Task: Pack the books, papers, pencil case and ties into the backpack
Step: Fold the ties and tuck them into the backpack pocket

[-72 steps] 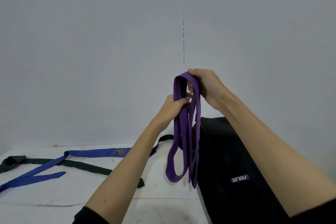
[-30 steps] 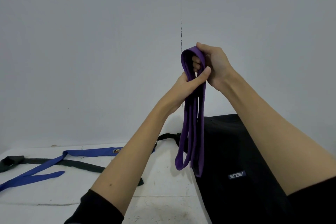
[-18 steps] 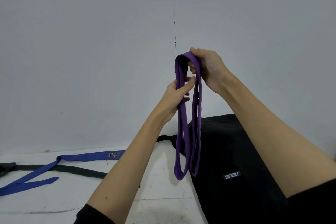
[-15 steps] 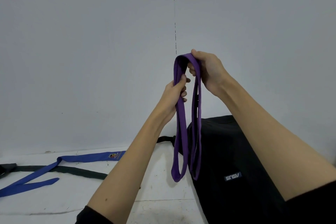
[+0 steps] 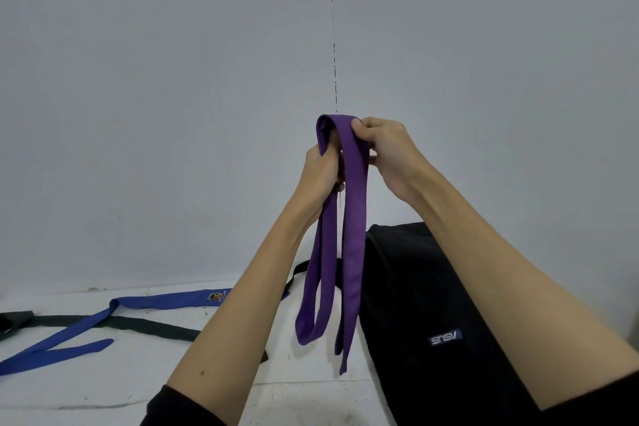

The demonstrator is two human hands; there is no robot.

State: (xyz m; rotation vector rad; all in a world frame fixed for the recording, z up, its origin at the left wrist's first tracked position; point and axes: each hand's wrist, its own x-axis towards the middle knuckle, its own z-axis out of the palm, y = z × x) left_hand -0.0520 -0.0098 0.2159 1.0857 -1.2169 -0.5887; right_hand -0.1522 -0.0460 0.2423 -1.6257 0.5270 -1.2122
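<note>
We are holding the purple tie (image 5: 352,218) up in front of us, folded over into hanging loops, and the step in hand looks to be gathering it into a compact bundle before it goes into the backpack (image 5: 435,322). Our right hand (image 5: 387,149) is pinching the top of the fold, its fingers curled over the cloth, while our left hand (image 5: 323,166) is gripping the strands just below it, so each grip is clamped on the tie. The loops are dangling free above the counter (image 5: 103,384), just left of the black backpack, which is lying closed-looking on its side (we cannot tell where its opening is). The blue tie (image 5: 69,332) and the dark tie (image 5: 138,325) are lying crossed on the counter to the left, not yet packed; no books, papers or pencil case are showing. Next, we judge, the loops are wanting one more fold or a roll, then a free hand to open the bag, with the soft cloth likely to slip loose unless one grip is kept on it.
</note>
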